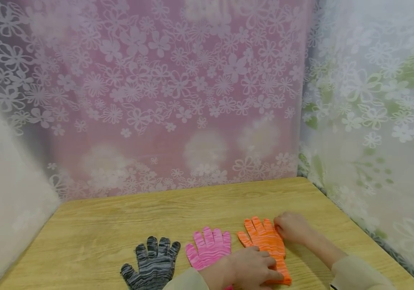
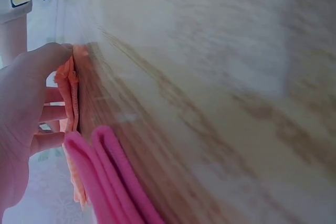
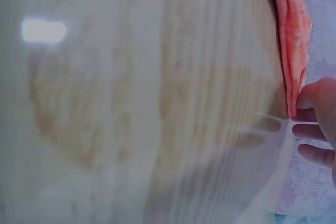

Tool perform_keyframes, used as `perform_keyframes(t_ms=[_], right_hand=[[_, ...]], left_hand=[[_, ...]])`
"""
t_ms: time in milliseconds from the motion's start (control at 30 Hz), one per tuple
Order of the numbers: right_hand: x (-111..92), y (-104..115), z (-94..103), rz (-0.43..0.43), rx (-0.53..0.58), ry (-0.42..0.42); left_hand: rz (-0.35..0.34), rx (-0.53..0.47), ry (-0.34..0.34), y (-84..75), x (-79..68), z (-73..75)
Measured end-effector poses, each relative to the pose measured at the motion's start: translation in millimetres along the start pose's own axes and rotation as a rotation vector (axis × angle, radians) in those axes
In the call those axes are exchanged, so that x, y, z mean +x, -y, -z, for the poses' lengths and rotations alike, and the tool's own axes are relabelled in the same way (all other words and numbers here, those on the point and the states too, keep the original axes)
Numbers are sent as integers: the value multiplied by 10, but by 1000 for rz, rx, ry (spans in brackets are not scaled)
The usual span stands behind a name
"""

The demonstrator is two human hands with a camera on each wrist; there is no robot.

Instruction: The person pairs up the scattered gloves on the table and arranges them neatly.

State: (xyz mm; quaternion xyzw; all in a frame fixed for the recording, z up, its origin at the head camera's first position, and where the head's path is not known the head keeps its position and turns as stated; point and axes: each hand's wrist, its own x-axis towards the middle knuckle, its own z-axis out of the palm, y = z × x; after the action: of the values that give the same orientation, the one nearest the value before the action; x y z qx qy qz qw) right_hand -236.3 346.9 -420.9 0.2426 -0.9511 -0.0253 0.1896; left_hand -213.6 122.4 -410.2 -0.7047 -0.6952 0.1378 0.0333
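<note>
An orange knitted glove (image 1: 269, 244) lies on the table, fingers away from me, cuff near. My left hand (image 1: 252, 266) rests across its lower part. The left wrist view shows the thumb at the cuff and the left fingers (image 2: 52, 113) spread over the orange glove (image 2: 72, 90). My right hand (image 1: 293, 228) pinches the tip of its outer right finger; in the right wrist view, thumb and forefinger meet at the edge of the orange glove (image 3: 294, 45). A pink glove (image 1: 210, 247) lies left of it, partly hidden by my left forearm.
A grey and black glove (image 1: 152, 262) lies further left, its lower end cut off by the frame. The wooden table (image 1: 178, 209) ends at a pink flowered sheet (image 1: 178, 100) behind, with pale sheets at the left and right sides.
</note>
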Motion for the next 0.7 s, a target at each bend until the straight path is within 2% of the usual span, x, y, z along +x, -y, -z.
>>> perform_keyframes(t_ms=[133,267,500,700], right_hand=[[7,-1,-6,37,-10,-60],[68,34,73,-5,-2,-94],[268,113,281,-158,101,-12],[454,209,475,-188,193,-31]], left_hand=[[68,-60,-9,29,-52,42],[183,-116,-88,114,-198,151],[399,-316,-179,410,-571,273],[581,-402,-257,646,-993,333]])
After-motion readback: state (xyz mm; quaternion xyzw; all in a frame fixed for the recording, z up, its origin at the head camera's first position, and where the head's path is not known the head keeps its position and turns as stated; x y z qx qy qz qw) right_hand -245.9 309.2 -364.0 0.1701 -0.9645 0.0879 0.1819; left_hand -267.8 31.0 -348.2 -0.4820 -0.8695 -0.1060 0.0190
